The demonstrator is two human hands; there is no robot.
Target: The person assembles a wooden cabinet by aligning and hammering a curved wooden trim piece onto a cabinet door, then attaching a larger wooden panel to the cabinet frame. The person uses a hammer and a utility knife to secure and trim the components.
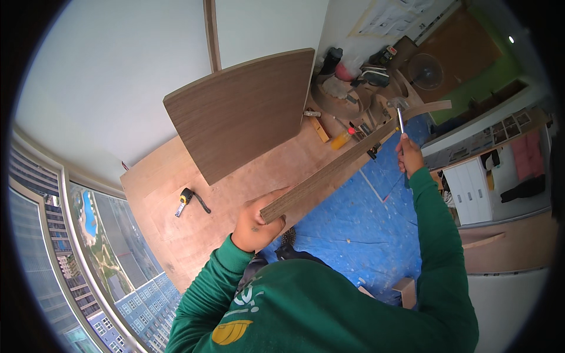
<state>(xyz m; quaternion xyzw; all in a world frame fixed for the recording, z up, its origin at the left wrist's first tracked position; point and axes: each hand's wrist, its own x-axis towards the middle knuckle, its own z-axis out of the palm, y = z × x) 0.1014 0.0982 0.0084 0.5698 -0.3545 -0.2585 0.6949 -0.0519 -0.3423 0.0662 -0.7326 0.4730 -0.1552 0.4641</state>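
Fingers of the left hand (253,226) are gripping the near end of a wooden strip (329,170) lying along the table's (156,220) right edge; beyond, the right hand (409,156) is clasping a hammer (401,117). Bracing firmly while striking squarely is probably serving best.

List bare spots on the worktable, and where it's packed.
Bare: the worktable's near-left area, between the tape measure and left sleeve; also the patch between the large brown panel, left hand and long wooden strip.
Crowded: the far-right end, including the orange bottle and dark flask.
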